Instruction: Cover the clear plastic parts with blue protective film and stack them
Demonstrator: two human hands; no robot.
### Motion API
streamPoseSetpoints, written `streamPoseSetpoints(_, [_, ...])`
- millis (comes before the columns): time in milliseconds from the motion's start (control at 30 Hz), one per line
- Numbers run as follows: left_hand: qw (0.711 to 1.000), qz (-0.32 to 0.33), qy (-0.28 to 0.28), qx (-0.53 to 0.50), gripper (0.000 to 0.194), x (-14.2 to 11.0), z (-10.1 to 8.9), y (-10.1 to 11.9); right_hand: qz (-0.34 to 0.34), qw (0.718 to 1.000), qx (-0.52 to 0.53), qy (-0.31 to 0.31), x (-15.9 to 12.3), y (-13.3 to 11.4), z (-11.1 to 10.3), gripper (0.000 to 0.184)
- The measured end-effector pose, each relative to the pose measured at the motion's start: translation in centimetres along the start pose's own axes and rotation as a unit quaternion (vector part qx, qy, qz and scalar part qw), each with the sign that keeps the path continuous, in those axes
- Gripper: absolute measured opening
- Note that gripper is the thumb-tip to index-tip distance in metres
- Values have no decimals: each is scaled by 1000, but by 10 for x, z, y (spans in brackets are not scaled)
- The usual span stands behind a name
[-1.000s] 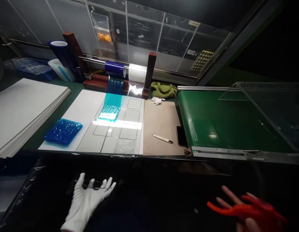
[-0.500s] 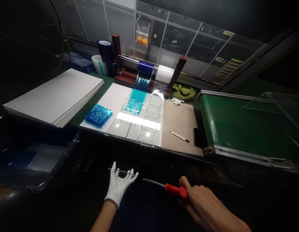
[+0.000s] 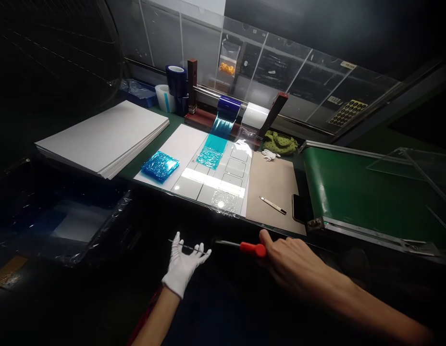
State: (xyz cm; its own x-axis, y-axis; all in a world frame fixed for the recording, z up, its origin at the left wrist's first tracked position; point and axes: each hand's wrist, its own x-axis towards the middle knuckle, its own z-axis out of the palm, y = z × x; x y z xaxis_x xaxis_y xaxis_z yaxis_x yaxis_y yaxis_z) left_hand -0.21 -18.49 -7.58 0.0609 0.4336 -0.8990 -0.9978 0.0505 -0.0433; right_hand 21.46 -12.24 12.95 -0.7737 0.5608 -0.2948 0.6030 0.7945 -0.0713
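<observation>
Spreading its fingers, the gloved left hand (image 3: 184, 269) held a thin piece (image 3: 189, 248) edge-on between thumb and fingertips; the right hand (image 3: 291, 256), curled tight, gripped a red tool (image 3: 253, 250), tip near the piece. Both were before the table (image 3: 156, 143), where paper (image 3: 100, 137), a blue bundle (image 3: 160, 166) and a knife (image 3: 272, 205) lay. Film rolls (image 3: 229, 105) hung behind; clear panels (image 3: 277, 67) rose beyond.

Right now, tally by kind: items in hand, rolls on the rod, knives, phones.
Items in hand: 2 (thin sheet, left hand; red-handled tool, right hand)
Rolls on the rod: 2 (blue roll, white roll)
Knife: 1
Phone: 1
Total: 6
</observation>
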Motion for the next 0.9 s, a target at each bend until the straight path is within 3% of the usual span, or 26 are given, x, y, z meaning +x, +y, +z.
streamPoseSetpoints(100, [1000,-6,-5,16,56,-1,-2,-2,-46,999,-21,2,8,-4,-11,22])
streamPoseSetpoints(233, [1000,-2,-10,29,58,3,-8,-3,-54,997,-45,18,16,-12,-22,23])
streamPoseSetpoints(367, [999,-13,-5,40,59,2,-13,4,-68,997,-39,-20,26,-20,-29,16])
streamPoseSetpoints(533, [999,-16,-19,36,52,-20,-14,40,-91,995,-42,-10,44,-27,-35,11])
streamPoseSetpoints(700, [997,54,-19,58,49,-50,-26,87,-118,993,-23,16,51,-35,-41,14])
streamPoseSetpoints(800, [996,68,5,64,60,-62,-34,97,-140,990,15,23,52,-40,-47,12])
streamPoseSetpoints(900, [996,61,-11,62,68,-68,-35,93,-138,990,29,-9,56,-44,-55,6])
